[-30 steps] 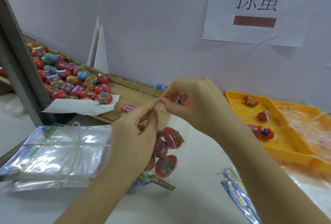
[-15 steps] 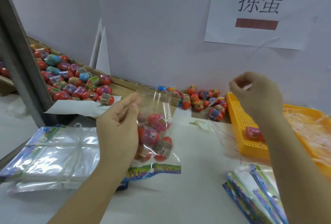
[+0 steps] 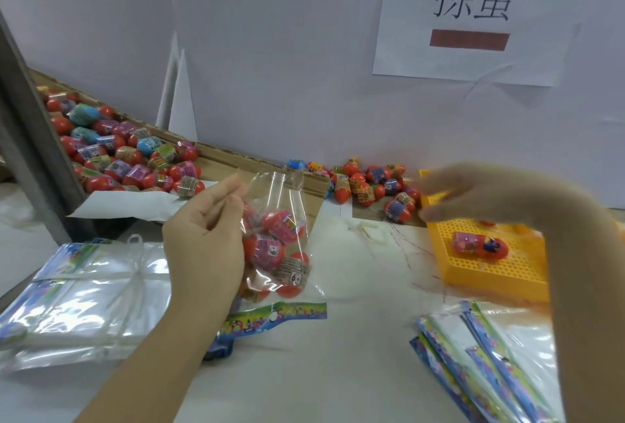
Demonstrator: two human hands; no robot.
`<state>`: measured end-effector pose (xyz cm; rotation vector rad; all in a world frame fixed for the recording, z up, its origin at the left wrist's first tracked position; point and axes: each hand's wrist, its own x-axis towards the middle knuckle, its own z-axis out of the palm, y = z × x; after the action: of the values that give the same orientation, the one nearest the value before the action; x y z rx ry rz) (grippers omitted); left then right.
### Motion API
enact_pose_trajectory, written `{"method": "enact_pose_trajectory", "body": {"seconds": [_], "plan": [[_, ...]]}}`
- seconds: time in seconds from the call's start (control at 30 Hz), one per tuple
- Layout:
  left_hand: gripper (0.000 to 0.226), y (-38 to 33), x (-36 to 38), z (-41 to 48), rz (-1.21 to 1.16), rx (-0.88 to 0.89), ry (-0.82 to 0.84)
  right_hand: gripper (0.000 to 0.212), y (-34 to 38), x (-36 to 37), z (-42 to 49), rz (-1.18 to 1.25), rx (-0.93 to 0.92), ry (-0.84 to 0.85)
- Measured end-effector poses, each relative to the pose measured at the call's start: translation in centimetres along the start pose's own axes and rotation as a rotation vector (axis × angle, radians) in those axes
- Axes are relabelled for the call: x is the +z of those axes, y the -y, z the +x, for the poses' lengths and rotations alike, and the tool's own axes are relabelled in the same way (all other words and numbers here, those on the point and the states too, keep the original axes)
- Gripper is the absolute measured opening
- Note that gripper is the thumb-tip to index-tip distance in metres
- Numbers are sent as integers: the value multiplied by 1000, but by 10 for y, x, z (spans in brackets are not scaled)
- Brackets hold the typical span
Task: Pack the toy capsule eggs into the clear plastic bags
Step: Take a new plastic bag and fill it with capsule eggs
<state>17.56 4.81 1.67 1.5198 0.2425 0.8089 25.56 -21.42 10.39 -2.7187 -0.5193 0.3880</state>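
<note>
Fingers of the left hand curl round the left edge of the clear plastic bag and hold it upright over the white surface. The bag mouth faces up and stands open. The colourful printed header strip hangs at the bottom; contact with the surface cannot be determined. Several red toy capsule eggs with printed wraps sit in the lower half of the bag.

The right hand is motion-blurred and hovers over the far edge of the yellow perforated plastic tray. Its fingers extend leftward, relaxed, with nothing visible in them, near the loose pile of capsule eggs at the far wall. One single capsule egg lies in the tray.

Near left lies a tied bundle of empty clear bags; near right, a fanned stack of bags. The brown cardboard tray, far left, carries a heap of eggs.
</note>
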Motion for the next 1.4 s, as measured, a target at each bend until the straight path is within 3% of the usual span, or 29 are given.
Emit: {"method": "enact_pose_trajectory", "body": {"seconds": [0.07, 0.1, 0.17, 0.2, 0.3, 0.37, 0.5, 0.6, 0.67, 0.73, 0.83, 0.9, 0.97, 1.1, 1.27, 1.4], "plan": [[34, 0, 0, 0, 13, 14, -2, 59, 1, -3, -7, 228, -100, 26], [34, 0, 0, -1, 22, 22, -1, 58, -2, -4, -8, 189, -120, -16], [35, -1, 1, -2, 39, 44, 12, 55, 7, -7, -9, 3, 54, -148], [34, -1, 2, -2, 36, 50, 20, 51, 12, -7, -10, 43, 15, -204], [26, -1, 3, -3, -36, 36, 19, 56, 41, -7, -20, 713, -410, -52], [24, -3, 4, -5, -102, 19, 18, 69, 62, 8, -14, 908, -498, 39], [23, -7, 2, -7, -165, -20, 10, 100, 95, 52, 14, 898, -203, 72], [22, -5, 1, -6, -147, -23, -25, 99, 100, 69, 27, 1118, -103, -46], [24, -6, 1, -6, -127, -17, -37, 105, 97, 72, 31, 1124, -80, -105], [28, -8, 2, -6, -141, -24, -29, 93, 96, 75, 33, 1015, -81, -15], [38, -13, 3, -7, -202, -57, -9, 35, 97, 78, 33, 994, -164, 41], [57, -15, 1, -5, -252, -101, 4, 12, 97, 78, 33, 1049, -199, -5], [74, -16, -2, 0, -263, -172, 98, 7, 96, 75, 31, 1100, -233, -39], [44, -15, -2, 4, -312, -307, 338, 5, 94, 72, 30, 1153, -273, -68], [19, -10, 1, 2, -351, -314, 277, 5, 95, 73, 31, 1135, -281, -82], [31, -15, 1, 1, -439, -301, 263, 5, 92, 69, 32, 1172, -269, -119]]}}
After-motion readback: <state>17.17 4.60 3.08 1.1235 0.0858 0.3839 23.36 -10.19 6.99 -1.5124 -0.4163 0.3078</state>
